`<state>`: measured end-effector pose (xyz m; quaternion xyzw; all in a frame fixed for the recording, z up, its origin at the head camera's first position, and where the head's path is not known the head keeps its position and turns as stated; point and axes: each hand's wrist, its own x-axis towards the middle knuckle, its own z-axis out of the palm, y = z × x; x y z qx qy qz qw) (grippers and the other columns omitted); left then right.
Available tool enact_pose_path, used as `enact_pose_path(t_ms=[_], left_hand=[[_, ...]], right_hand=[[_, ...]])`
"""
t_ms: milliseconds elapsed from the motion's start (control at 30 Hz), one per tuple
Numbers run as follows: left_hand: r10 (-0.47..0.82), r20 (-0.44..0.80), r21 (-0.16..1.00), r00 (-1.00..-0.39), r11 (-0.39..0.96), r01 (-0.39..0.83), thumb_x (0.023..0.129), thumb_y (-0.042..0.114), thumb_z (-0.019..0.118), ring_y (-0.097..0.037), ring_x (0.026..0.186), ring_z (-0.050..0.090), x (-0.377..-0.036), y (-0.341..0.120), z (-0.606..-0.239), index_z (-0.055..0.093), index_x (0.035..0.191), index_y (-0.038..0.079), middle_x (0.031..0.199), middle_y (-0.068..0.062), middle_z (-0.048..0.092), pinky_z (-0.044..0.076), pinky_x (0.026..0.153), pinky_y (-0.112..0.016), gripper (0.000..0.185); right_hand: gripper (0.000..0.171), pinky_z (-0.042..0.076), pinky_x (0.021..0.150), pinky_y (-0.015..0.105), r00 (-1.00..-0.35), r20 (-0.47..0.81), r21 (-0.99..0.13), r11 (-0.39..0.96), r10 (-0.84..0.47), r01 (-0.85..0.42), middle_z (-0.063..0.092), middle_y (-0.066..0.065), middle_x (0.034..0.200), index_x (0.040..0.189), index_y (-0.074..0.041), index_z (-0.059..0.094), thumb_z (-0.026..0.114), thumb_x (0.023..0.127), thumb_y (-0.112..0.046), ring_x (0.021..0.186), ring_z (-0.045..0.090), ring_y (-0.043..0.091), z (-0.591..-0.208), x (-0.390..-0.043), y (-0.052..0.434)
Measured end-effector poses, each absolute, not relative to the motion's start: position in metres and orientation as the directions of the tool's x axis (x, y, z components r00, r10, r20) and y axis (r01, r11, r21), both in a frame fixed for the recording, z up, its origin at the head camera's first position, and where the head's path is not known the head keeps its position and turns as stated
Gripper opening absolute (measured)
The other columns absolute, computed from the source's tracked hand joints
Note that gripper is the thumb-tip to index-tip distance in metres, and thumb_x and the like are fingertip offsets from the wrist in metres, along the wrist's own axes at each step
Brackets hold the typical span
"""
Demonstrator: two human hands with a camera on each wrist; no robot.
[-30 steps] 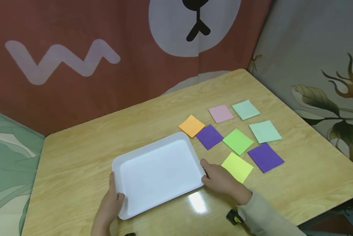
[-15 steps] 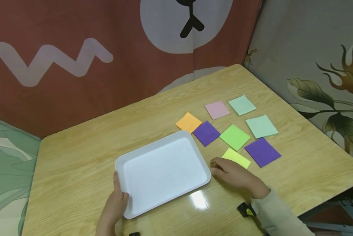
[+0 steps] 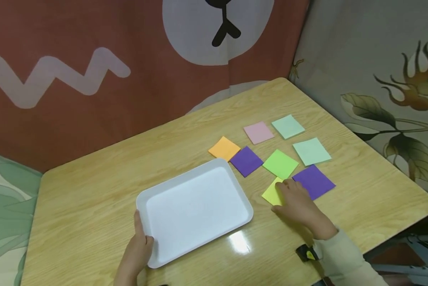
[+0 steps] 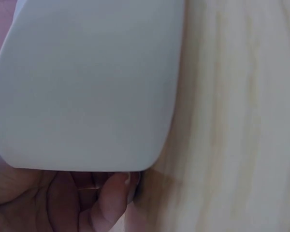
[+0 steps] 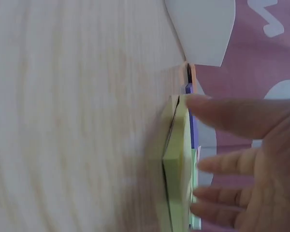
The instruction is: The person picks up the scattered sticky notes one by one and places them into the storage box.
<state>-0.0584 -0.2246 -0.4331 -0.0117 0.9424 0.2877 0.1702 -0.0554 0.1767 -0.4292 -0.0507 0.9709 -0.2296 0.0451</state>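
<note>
A white rectangular tray (image 3: 196, 214) lies on the table, with nothing in it. My left hand (image 3: 137, 248) holds its left end, thumb along the rim; in the left wrist view the fingers (image 4: 108, 205) curl at the tray wall (image 4: 87, 92). My right hand (image 3: 301, 206) is over a yellow sticky-note pad (image 3: 272, 194), covering its right part. Seen from the right wrist, the thumb is at one edge of the yellow pad (image 5: 173, 169), while the other fingers (image 5: 222, 195) stay fairly straight across it, apart from the thumb.
Around the yellow pad lie a green pad (image 3: 280, 163), two purple pads (image 3: 314, 182), an orange pad (image 3: 224, 148), a pink pad (image 3: 258, 132) and two mint pads (image 3: 312, 151). A black object (image 3: 305, 252) shows by the right sleeve. Printed curtains (image 3: 157, 95) stand behind the table.
My right hand has let go of the tray's right end and moved right, over the yellow pad. The left hand keeps its hold on the tray. The head view has shifted slightly.
</note>
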Motion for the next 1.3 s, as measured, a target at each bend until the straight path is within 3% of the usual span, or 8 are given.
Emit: enact_pose_path(t_ms=[200, 500, 700, 1000, 1300], left_hand=[[0.074, -0.316, 0.556, -0.946, 0.822, -0.122, 0.079, 0.0, 0.035, -0.025, 0.06, 0.052, -0.057, -0.224, -0.433, -0.022, 0.13, -0.003, 0.089, -0.04, 0.049, 0.044, 0.055, -0.036, 0.077], [0.083, -0.322, 0.566, -0.943, 0.815, -0.122, 0.08, 0.0, 0.035, -0.022, 0.056, 0.049, -0.057, -0.225, -0.434, -0.023, 0.13, -0.003, 0.087, -0.039, 0.05, 0.042, 0.051, -0.031, 0.077], [0.078, -0.32, 0.559, -0.944, 0.82, -0.122, 0.08, 0.0, 0.035, -0.022, 0.057, 0.049, -0.057, -0.227, -0.434, -0.023, 0.13, -0.002, 0.085, -0.036, 0.051, 0.041, 0.051, -0.031, 0.077], [0.085, -0.3, 0.57, -0.95, 0.814, -0.108, 0.079, 0.0, 0.036, -0.025, 0.063, 0.052, -0.057, -0.226, -0.437, -0.022, 0.13, -0.002, 0.096, -0.043, 0.046, 0.044, 0.056, -0.035, 0.077], [0.085, -0.307, 0.583, -0.948, 0.804, -0.117, 0.08, 0.001, 0.034, -0.023, 0.06, 0.051, -0.057, -0.227, -0.435, -0.023, 0.131, -0.001, 0.092, -0.041, 0.049, 0.044, 0.054, -0.033, 0.076]], right_hand=[[0.07, 0.027, 0.079, 0.059, -0.991, -0.108, -0.386, 0.922, -0.081, -0.033, 0.037, 0.032, 0.114, 0.116, 0.007, 0.041, 0.073, 0.064, -0.027, 0.102, 0.032, 0.048, -0.43, -0.055, 0.18], [0.071, 0.034, 0.065, 0.046, -0.988, -0.089, -0.356, 0.93, -0.128, -0.089, 0.043, 0.024, 0.102, 0.121, -0.002, 0.045, 0.072, 0.06, -0.026, 0.086, 0.039, 0.036, -0.427, -0.059, 0.178], [0.076, 0.028, 0.059, 0.033, -0.985, -0.092, -0.359, 0.928, -0.144, -0.102, 0.038, 0.017, 0.097, 0.123, -0.009, 0.048, 0.068, 0.051, -0.026, 0.08, 0.032, 0.028, -0.432, -0.063, 0.175], [0.077, 0.025, 0.057, 0.03, -0.986, -0.08, -0.398, 0.912, -0.146, -0.103, 0.035, 0.013, 0.092, 0.121, -0.008, 0.049, 0.067, 0.048, -0.023, 0.076, 0.03, 0.024, -0.432, -0.064, 0.172], [0.074, 0.03, 0.056, 0.027, -0.983, 0.028, -0.407, 0.896, -0.181, -0.177, 0.038, 0.013, 0.089, 0.117, -0.007, 0.051, 0.069, 0.047, -0.024, 0.071, 0.034, 0.02, -0.427, -0.068, 0.166]])
